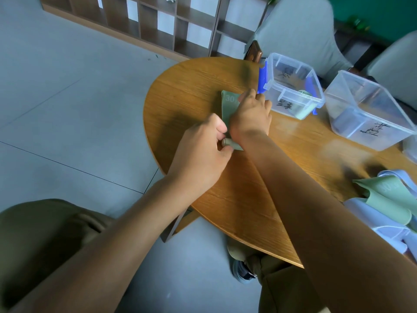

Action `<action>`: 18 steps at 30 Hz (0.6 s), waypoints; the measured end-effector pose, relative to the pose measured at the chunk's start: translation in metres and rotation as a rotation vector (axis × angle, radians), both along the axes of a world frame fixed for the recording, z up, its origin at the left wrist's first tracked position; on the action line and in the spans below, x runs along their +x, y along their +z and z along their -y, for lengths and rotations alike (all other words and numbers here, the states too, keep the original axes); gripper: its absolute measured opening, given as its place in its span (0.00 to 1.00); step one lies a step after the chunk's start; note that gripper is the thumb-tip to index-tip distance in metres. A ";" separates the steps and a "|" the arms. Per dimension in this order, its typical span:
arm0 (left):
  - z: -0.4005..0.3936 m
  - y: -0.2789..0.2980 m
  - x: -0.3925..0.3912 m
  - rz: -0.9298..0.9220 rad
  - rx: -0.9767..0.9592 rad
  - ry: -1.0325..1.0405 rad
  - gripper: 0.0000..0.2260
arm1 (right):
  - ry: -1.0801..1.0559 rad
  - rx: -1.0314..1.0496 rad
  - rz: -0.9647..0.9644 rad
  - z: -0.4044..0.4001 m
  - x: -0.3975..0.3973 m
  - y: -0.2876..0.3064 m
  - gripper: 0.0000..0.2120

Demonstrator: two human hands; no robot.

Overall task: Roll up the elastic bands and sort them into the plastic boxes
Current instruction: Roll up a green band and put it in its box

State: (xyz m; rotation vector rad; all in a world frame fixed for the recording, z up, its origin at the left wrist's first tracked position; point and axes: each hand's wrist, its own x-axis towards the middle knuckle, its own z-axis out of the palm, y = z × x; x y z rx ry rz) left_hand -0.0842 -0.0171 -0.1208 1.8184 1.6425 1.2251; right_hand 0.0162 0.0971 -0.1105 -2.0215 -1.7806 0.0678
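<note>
Green band (228, 105) lies on the table (203, 82), middle hidden under the right hand (250, 114), which pins it; finger curl unclear. Left hand (200, 150) pinches the rolled end (231, 144). Boxes (293, 86) blurred, contents unclear.

1. Arms: both forearms are bare from the lower frame edge to the wrists; no sleeve, watch or band shows on either one.
2. Hands: the left hand (200, 152) and the right hand (251, 114) are bare, with no gloves and no rings to be seen.
3. Legs: olive-green fabric trousers (42, 240) cover both thighs, with creases at the left knee.
4. Footwear: a dark shoe with a ribbed pale-edged sole (242, 271) shows beneath the right leg; its details are blurred.
</note>
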 end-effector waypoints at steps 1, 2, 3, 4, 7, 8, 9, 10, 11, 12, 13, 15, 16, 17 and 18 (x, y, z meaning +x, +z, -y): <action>-0.002 -0.001 0.001 0.000 0.010 0.003 0.11 | 0.003 -0.001 -0.033 0.000 0.001 0.000 0.22; -0.003 -0.003 0.002 -0.001 0.014 0.006 0.11 | 0.012 -0.007 -0.075 0.000 0.003 -0.001 0.21; -0.004 -0.004 0.002 -0.005 0.017 0.009 0.10 | 0.026 -0.012 -0.132 0.001 0.005 -0.001 0.20; -0.004 -0.005 0.003 -0.015 0.024 0.010 0.10 | 0.036 -0.012 -0.218 0.001 0.009 -0.003 0.18; -0.004 -0.007 0.005 -0.061 0.048 -0.001 0.08 | 0.029 0.044 -0.636 0.004 0.021 -0.006 0.12; -0.004 -0.007 0.005 -0.070 0.047 0.000 0.08 | 0.020 0.064 -0.741 0.007 0.025 -0.006 0.10; -0.003 -0.007 0.004 -0.070 0.044 0.000 0.09 | 0.024 0.080 -0.805 0.013 0.029 -0.006 0.10; -0.003 -0.008 0.004 -0.064 0.045 0.000 0.09 | 0.041 0.092 -0.846 0.019 0.034 -0.007 0.10; -0.002 -0.008 0.004 -0.057 0.047 0.000 0.10 | 0.072 0.106 -0.881 0.029 0.038 -0.007 0.10; -0.002 -0.008 0.003 -0.053 0.049 -0.002 0.10 | 0.105 0.115 -0.895 0.039 0.042 -0.009 0.11; -0.001 -0.008 0.003 -0.053 0.051 -0.002 0.10 | 0.138 0.127 -0.890 0.050 0.047 -0.009 0.12; 0.000 -0.009 0.004 -0.051 0.055 0.000 0.10 | 0.184 0.150 -0.820 0.072 0.055 -0.012 0.12; 0.000 -0.009 0.004 -0.052 0.059 0.003 0.10 | 0.200 0.165 -0.775 0.083 0.059 -0.013 0.12; 0.000 -0.009 0.004 -0.056 0.064 0.007 0.10 | 0.214 0.180 -0.739 0.093 0.061 -0.014 0.11; -0.001 -0.009 0.004 -0.061 0.068 0.011 0.10 | 0.221 0.189 -0.713 0.101 0.062 -0.015 0.10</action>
